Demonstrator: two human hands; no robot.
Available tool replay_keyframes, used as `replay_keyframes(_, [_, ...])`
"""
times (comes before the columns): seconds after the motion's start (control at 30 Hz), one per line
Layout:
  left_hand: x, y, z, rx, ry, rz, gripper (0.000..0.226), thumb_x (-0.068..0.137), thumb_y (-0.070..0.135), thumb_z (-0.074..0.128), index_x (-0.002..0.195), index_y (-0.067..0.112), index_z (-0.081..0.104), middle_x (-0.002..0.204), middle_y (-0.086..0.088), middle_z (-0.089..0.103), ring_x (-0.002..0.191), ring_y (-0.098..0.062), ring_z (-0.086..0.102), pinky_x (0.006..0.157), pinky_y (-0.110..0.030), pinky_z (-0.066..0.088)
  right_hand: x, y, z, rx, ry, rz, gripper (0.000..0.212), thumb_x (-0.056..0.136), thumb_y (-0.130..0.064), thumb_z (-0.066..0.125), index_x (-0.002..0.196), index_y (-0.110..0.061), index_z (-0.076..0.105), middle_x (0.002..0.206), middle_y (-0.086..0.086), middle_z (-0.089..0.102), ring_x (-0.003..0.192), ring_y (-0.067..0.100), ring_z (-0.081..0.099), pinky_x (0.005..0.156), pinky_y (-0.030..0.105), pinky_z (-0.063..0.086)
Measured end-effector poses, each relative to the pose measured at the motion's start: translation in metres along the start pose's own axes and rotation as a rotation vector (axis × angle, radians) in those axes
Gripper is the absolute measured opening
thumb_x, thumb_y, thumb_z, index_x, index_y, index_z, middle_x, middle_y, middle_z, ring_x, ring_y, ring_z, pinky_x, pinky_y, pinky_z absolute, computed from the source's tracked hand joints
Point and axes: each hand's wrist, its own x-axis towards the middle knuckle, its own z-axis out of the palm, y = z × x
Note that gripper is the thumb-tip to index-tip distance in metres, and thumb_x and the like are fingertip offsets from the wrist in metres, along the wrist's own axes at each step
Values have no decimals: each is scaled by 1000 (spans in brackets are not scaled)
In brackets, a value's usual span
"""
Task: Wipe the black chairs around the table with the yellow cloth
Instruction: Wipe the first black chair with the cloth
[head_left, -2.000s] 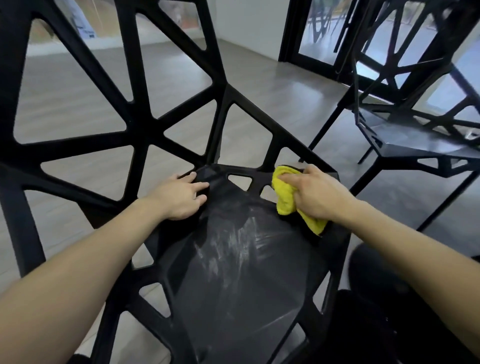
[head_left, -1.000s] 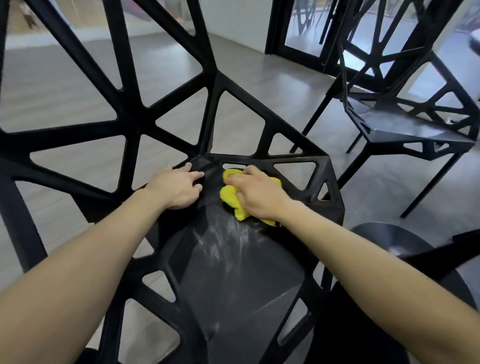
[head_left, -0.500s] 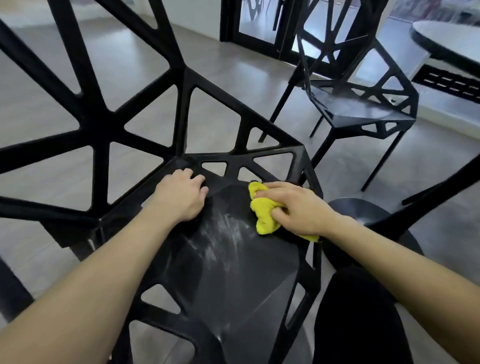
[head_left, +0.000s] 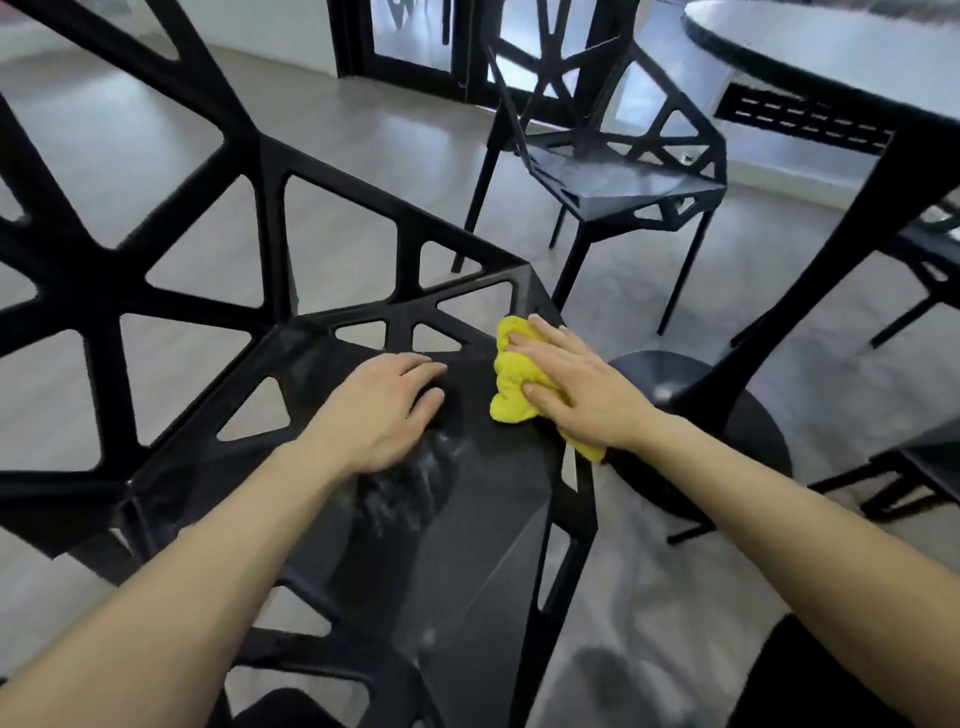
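No readable writing; right hand (head_left: 576, 395) presses flat, fingers spread, on cloth (head_left: 511, 379) at chair (head_left: 467, 519) seat's right rear corner, left hand (head_left: 384, 410) spread flat on seat just left of cloth.

A pale grey wood-look floor (head_left: 156, 145) carries two black angular lattice chairs (head_left: 483, 545) (head_left: 618, 182). The counter's round black pedestal base (head_left: 727, 415) stands on it between them.
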Motion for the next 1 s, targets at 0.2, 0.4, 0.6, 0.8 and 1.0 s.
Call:
replay_keyframes(0.2, [8,29,6,24,-144,-130,58,112,54,31,163,31,46,172,2,37,159,-18,30,131,-34,18,41,14,7,118,153,128,54,100,-32,60,154,-24,54,164,0,48,160,19,26,130,49,23])
replay_keyframes(0.4, [8,47,6,21,-140,-275,51,112,33,42,162,30,46,172,5,36,159,-18,29,129,-33,20,-3,37,5,259,-25,-163,44,107,-32,56,151,-25,56,159,-10,52,161,12,24,133,42,17])
replay_keyframes(0.6, [12,60,-2,23,-130,-386,50,102,22,50,151,30,56,155,3,56,144,-22,46,120,-43,40,19,26,11,311,62,-29,44,102,-37,60,146,-32,54,145,-7,63,142,17,47,124,44,34])
replay_keyframes(0.8, [21,83,-24,-383,56,-315,68,88,35,80,150,38,53,146,15,61,132,-4,58,113,-32,46,-2,24,-25,860,29,110,20,100,-31,72,118,-39,68,126,-3,65,118,11,64,108,37,51])
replay_keyframes(1.0, [41,113,-48,-723,186,-191,50,90,23,86,135,25,65,127,5,73,115,-8,68,89,-8,49,4,4,-73,1052,144,203,34,97,-37,71,121,-13,71,112,9,74,104,19,68,99,43,52])
